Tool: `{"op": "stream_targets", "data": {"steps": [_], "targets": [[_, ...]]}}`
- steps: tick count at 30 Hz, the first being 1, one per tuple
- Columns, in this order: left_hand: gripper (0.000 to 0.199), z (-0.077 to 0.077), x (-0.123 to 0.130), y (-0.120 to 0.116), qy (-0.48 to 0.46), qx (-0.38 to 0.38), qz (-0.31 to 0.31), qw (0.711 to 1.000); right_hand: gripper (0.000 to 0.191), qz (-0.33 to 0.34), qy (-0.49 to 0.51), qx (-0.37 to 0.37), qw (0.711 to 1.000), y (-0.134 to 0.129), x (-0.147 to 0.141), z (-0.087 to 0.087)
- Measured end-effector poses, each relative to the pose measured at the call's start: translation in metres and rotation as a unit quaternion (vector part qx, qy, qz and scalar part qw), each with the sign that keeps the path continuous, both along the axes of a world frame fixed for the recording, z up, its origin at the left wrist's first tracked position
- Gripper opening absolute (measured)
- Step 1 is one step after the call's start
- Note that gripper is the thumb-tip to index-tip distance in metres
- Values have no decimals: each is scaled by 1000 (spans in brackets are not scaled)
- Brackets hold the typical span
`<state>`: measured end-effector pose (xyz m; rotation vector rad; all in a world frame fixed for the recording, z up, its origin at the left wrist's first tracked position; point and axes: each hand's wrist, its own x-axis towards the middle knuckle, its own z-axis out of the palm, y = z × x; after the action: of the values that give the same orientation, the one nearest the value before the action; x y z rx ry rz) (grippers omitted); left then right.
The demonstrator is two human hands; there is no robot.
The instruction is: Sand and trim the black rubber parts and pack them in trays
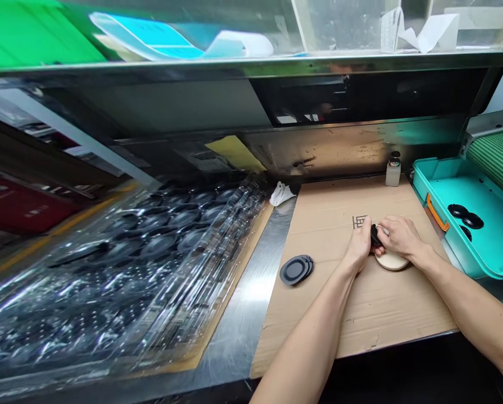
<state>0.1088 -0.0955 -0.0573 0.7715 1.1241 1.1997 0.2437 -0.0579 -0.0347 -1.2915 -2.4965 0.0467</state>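
Note:
My left hand is closed round a small black part above the cardboard sheet. From the right, my right hand pinches at the same part, with something thin and pale between its fingers that is too small to make out. Just under my right hand lies a round cream-coloured disc. To the left of my forearms, a few dark grey round parts overlap in a short fanned stack on the cardboard.
Clear plastic trays with many black round parts fill the left side. A turquoise bin with several black parts stands at the right, beside a green conveyor belt. A small bottle and crumpled white tissue are behind.

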Motion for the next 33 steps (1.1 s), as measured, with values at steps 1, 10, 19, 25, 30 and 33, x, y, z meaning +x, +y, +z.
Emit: {"op": "stream_targets", "data": {"steps": [1, 10, 19, 25, 30, 33], "targets": [[62, 1, 0, 0, 4, 0, 0, 1000, 27, -1, 6, 1, 1000, 0, 0, 0], [61, 6, -4, 5, -34, -49, 2, 998, 25, -28, 51, -35, 998, 2, 5, -2], [67, 11, -27, 11, -213, -123, -1, 969, 27, -80, 77, -47, 993, 14, 14, -16], [68, 13, -25, 9, -209, -120, -5, 970, 26, -85, 56, -64, 993, 11, 11, -13], [68, 13, -26, 9, -203, -118, -6, 972, 25, -87, 55, -69, 992, 11, 12, -11], [68, 13, -26, 8, -195, -119, -6, 974, 25, -68, 91, -59, 992, 11, 12, -12]]}}
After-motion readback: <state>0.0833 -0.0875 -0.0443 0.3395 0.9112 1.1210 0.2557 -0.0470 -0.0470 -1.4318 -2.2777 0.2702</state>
